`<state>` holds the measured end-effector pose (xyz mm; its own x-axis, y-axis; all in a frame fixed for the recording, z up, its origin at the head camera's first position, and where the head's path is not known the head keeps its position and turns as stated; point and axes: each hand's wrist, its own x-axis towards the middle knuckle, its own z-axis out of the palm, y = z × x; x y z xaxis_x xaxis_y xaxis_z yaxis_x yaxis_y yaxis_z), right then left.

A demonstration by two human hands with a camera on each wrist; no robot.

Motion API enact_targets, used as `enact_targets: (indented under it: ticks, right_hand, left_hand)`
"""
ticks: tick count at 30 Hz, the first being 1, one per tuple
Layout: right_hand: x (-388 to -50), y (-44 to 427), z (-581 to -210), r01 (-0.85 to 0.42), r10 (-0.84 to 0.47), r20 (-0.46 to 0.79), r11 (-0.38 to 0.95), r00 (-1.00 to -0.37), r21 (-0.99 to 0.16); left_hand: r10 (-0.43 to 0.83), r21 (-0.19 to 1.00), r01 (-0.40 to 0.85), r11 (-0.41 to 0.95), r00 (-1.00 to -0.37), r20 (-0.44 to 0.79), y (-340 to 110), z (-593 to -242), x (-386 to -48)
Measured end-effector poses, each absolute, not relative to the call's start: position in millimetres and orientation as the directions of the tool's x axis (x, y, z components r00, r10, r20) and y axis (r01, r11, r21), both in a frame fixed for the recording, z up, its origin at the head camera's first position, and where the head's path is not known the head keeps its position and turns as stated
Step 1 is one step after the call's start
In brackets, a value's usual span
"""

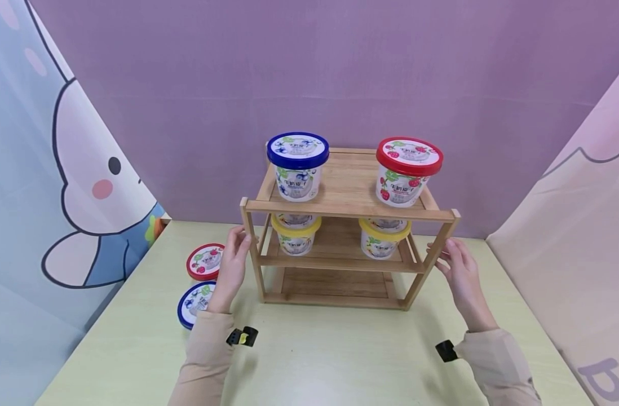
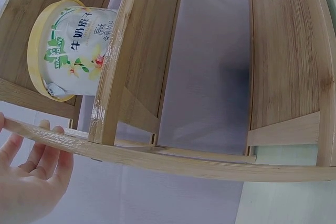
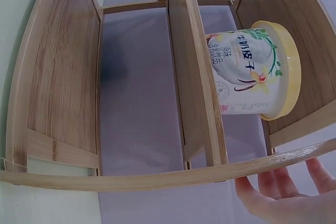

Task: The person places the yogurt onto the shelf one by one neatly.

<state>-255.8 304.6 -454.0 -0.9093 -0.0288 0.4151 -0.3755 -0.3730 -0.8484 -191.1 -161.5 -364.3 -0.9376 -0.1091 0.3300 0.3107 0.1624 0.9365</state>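
A three-tier wooden shelf [image 1: 335,262] stands on the table. My left hand [image 1: 231,273] holds its left front post, with fingers [image 2: 47,158] curled behind the wood in the left wrist view. On the other side my right hand [image 1: 464,276] holds the right front post; its fingers [image 3: 273,184] reach behind it in the right wrist view. The top tier carries a blue-lidded tub [image 1: 298,169] at left and a red-lidded tub [image 1: 403,175] at right. Two yellow-lidded tubs [image 1: 296,242] [image 1: 379,246] sit on the middle tier, their lids partly behind the top rail.
Left of the shelf, on the pale table [image 1: 309,355], are a red-lidded tub [image 1: 204,261] and a blue-lidded tub [image 1: 191,304], both partly hidden by my left hand and arm. A purple cloth [image 1: 340,67] hangs behind, with printed cloths at both sides.
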Motion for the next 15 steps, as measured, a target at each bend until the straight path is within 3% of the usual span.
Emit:
enact_targets:
  ticks: [6, 11, 15]
  right_hand:
    - [-236.1, 288.2, -423.9, -0.374, -0.044, 0.406, -0.313, -0.913, -0.873]
    - [-198.7, 253.5, -373.6, -0.347, 0.004, 0.348, -0.091, -0.938, -0.934]
    - [-188.0, 241.3, -357.1, -0.303, 0.032, 0.303, -0.001, -0.953, -0.953]
  left_hand:
    - [-0.11, 0.94, 0.29, 0.179, -0.944, 0.312, -160.7, -363.7, -190.7]
    - [-0.121, 0.941, 0.287, 0.178, -0.943, 0.31, -160.7, -363.6, -190.4]
    - [-0.129, 0.941, 0.291, 0.171, -0.941, 0.314, -160.5, -363.8, -189.4]
